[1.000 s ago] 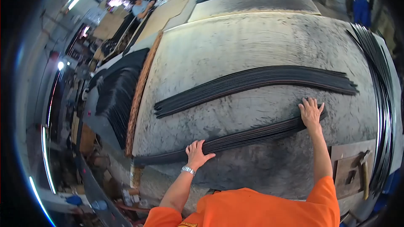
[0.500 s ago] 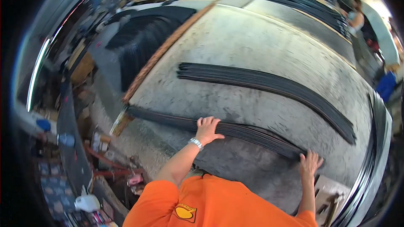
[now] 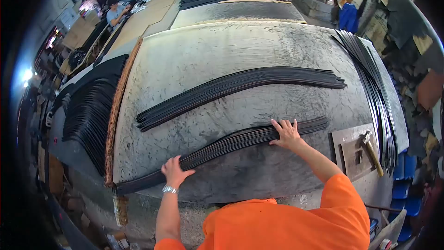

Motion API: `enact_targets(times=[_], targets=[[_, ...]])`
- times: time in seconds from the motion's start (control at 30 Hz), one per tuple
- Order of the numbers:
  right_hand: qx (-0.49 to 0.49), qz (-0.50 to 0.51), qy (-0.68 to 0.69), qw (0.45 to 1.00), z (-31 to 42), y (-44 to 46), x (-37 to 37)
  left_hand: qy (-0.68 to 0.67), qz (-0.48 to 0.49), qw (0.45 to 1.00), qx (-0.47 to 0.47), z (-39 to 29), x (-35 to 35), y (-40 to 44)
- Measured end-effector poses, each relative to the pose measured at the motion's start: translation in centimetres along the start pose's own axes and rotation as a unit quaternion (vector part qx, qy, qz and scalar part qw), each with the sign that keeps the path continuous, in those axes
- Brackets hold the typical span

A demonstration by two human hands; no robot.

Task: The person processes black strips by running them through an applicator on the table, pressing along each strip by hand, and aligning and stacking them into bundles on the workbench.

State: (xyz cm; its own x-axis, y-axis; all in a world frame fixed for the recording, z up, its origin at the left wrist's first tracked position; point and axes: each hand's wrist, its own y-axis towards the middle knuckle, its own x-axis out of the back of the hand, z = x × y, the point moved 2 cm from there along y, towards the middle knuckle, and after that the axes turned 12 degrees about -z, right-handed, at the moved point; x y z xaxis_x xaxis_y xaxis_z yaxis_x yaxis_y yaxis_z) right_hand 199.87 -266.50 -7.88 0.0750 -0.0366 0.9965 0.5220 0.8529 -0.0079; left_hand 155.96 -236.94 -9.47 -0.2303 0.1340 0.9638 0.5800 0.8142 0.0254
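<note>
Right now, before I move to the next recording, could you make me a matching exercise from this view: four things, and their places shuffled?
1. hammer
2. right hand
3. silvery wristband
4. far strip bundle

A. on the near strip bundle
B. beyond both hands, touched by neither
C. on a board
D. on the wrist of the left hand

Pairs: 1-C, 2-A, 3-D, 4-B

Left hand and right hand sit well apart, backs up, thumbs splayed toward each other; the right is farther forward, its forearm slanting back.
</note>
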Motion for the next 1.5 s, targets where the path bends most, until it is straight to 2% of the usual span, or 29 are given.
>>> enact_targets(times=[0.13,0.27,0.37,0.53,0.57,0.73,0.83,0.87,1.03,1.2,1.27,1.37,1.5], targets=[[-0.027,-0.008,-0.058,0.998,0.7,-0.8,-0.9,0.049,0.000,0.996,0.077,12.8,4.3,-3.9],[-0.015,-0.010,-0.126,0.992,1.8,-1.6,-1.4,0.074,0.028,0.990,0.119,21.0,7.0,-5.4],[-0.030,0.073,-0.151,0.985,2.9,-3.0,-1.1,0.082,0.035,0.993,0.072,23.0,7.2,-5.2],[-0.082,0.071,-0.171,0.979,5.5,-6.3,-1.9,0.072,-0.033,0.997,-0.023,25.0,6.2,-4.8],[-0.092,0.061,-0.176,0.978,5.8,-6.9,-2.0,0.071,-0.022,0.997,-0.018,25.1,6.2,-5.0],[-0.103,0.044,-0.168,0.979,7.7,-10.4,-2.5,0.077,0.006,0.997,-0.020,24.7,7.0,-8.1],[-0.102,0.015,-0.147,0.984,8.1,-11.3,-1.7,0.052,0.038,0.997,0.039,22.2,8.3,-12.1],[-0.096,0.005,-0.137,0.986,8.5,-11.1,-1.2,0.057,0.017,0.998,0.034,21.2,8.6,-13.7],[-0.041,-0.136,-0.040,0.989,7.6,-11.2,-1.8,0.031,-0.006,0.996,0.089,16.8,7.5,-21.8],[-0.003,-0.102,-0.023,0.994,6.3,-10.7,-2.6,-0.007,-0.019,0.978,0.209,8.9,6.4,-28.6],[0.014,-0.111,-0.036,0.993,6.0,-10.9,-3.1,0.004,-0.035,0.977,0.212,7.0,6.4,-30.5],[-0.001,-0.044,-0.041,0.998,5.9,-10.5,-2.7,0.032,-0.054,0.977,0.205,5.6,7.6,-32.7],[0.018,-0.040,-0.046,0.998,5.2,-10.5,-3.4,0.070,-0.049,0.969,0.233,5.8,9.4,-35.4]])
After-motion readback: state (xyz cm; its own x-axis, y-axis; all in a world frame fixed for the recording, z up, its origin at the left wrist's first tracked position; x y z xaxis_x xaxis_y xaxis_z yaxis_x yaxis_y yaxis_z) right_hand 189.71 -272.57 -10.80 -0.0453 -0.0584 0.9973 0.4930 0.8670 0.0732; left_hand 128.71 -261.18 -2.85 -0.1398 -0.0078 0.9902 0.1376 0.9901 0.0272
